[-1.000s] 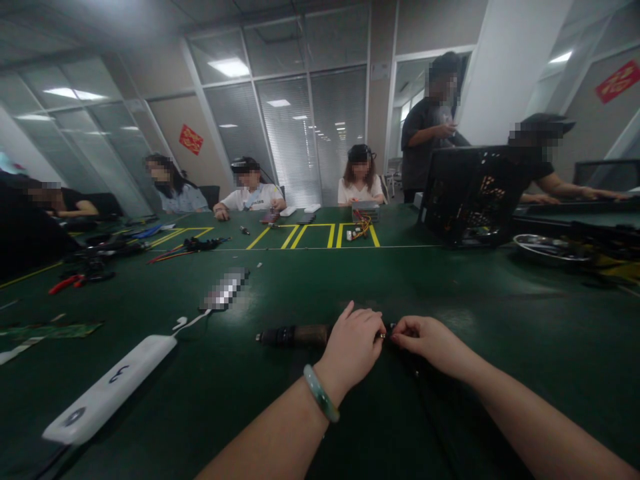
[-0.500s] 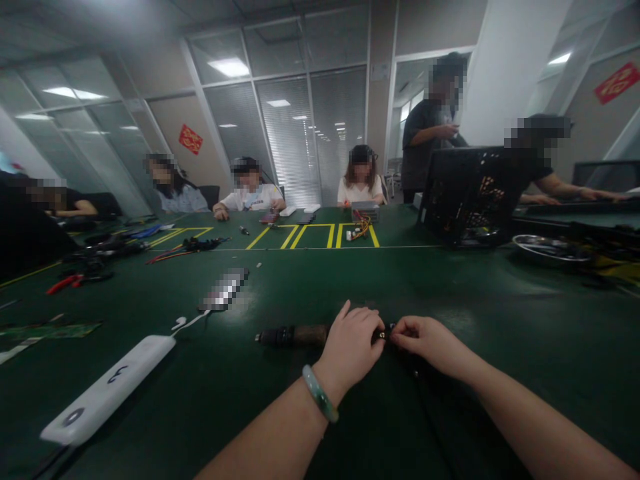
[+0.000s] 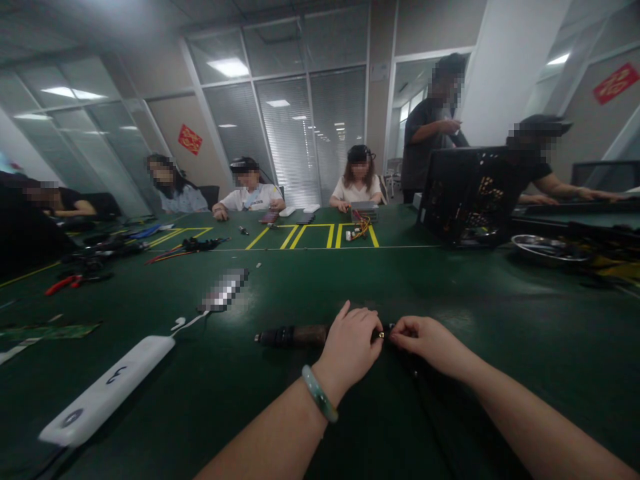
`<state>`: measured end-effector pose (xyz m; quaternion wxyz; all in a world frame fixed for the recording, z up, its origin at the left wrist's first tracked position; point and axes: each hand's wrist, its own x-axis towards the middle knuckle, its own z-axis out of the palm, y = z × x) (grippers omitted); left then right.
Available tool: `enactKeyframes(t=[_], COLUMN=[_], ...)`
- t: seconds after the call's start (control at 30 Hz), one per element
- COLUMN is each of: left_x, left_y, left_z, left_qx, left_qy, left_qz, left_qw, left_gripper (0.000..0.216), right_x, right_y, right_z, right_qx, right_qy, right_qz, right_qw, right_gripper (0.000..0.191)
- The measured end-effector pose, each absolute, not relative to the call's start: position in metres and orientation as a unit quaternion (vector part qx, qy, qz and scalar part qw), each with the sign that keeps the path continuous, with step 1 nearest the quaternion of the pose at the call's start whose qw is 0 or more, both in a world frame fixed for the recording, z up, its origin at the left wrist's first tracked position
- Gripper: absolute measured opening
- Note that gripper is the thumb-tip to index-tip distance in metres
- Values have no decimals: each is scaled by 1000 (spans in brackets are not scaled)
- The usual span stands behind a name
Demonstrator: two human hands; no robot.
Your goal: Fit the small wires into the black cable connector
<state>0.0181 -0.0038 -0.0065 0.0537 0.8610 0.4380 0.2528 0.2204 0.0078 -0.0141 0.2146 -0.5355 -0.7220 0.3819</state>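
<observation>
A dark electric screwdriver (image 3: 307, 335) lies across the green table (image 3: 200, 413), its narrow metal tip pointing left. My left hand (image 3: 350, 340) is closed over the tool's rear part, a green bangle on the wrist. Close by its thumb shows a small shiny brass-coloured part (image 3: 381, 335). Just to the right, my right hand (image 3: 425, 340) is closed, thumb and fingertips pinching at the end of a black cable (image 3: 417, 383) that runs down toward me. The fingers mostly hide the pinched end, so I cannot tell whether it is joined to the screwdriver.
At left lies a white power strip (image 3: 107, 393) with a white cord to a blurred phone-like device (image 3: 227, 290). Cables, red-handled pliers (image 3: 63, 285) and a circuit board (image 3: 55, 331) lie farther left. A black computer case (image 3: 465, 197) and metal dish (image 3: 550, 247) stand right. Several people are around the table.
My hands and the screwdriver hold nearly the same place. Across the table, a seated person's hand has shifted slightly left beside the grey box with wires.
</observation>
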Motion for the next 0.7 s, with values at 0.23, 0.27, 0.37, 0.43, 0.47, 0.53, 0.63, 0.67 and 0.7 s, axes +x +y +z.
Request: enactKeyframes(t=[0.23, 0.27, 0.37, 0.43, 0.47, 0.53, 0.63, 0.67, 0.7], left_x=[19, 19, 19, 19, 19, 19, 20, 20, 20], left_y=[-3, -3, -3, -3, -3, -3, -4, -5, -5], left_z=[-8, -8, -8, -8, -8, -7, -6, -5, -5], left_qx=[860, 860, 860, 863, 864, 866, 861, 858, 855], left_qy=[437, 437, 433, 429, 426, 422, 430, 435, 441], left_qz=[260, 261, 264, 263, 262, 262, 263, 264, 263], left_qw=[44, 44, 47, 53, 57, 64, 67, 68, 69], left_gripper=[4, 4, 4, 6, 7, 9, 12, 13, 14], right_x=[222, 222, 223, 223, 222, 222, 222, 222, 222], right_y=[10, 11, 12, 12, 12, 11, 10, 10, 9], right_z=[-20, -22, -24, -23, -22, -20, -20, -19, -19], right_qx=[-524, -524, -525, -527, -527, -528, -529, -531, -532], right_qy=[-723, -722, -719, -721, -723, -724, -722, -720, -718], right_qz=[391, 395, 397, 394, 392, 389, 390, 392, 394], right_qw=[220, 222, 220, 217, 215, 214, 214, 214, 213], right_gripper=[23, 23, 23, 23, 22, 23, 23, 24, 25])
